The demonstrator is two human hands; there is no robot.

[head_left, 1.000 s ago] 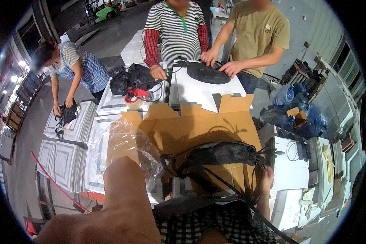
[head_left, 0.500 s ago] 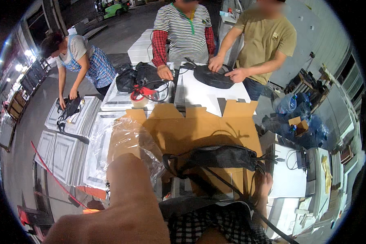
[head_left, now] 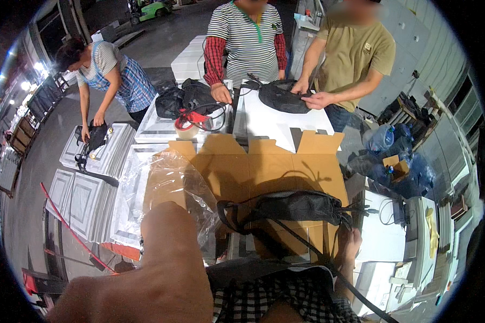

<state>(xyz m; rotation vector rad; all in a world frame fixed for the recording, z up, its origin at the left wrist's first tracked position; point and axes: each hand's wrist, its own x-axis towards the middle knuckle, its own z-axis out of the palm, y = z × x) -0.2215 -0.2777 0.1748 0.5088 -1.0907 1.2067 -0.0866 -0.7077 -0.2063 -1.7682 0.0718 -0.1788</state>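
Observation:
A black fabric waist bag [head_left: 299, 207] with long straps hangs over an open brown cardboard box [head_left: 221, 172]. At the bag's right end, my right hand [head_left: 352, 245] is closed on its straps. My left hand [head_left: 140, 280] looms large at the lower left, very close to the view. One thick digit of it points up in front of a crumpled clear plastic bag [head_left: 170, 167]. The rest of its fingers are hidden, so I cannot tell whether it holds anything.
Across the box, a person in a tan shirt handles a black bag [head_left: 283, 97]; a striped-shirted person stands beside more black bags [head_left: 186, 99] and tape [head_left: 186, 129]. At left, another person bends over stacked white panels [head_left: 86, 196]. Blue water bottles [head_left: 380, 138] lie at right.
My left hand has shifted slightly left and the view a little with it. The tan-shirted person's hands have moved along the black bag. My right hand keeps its hold.

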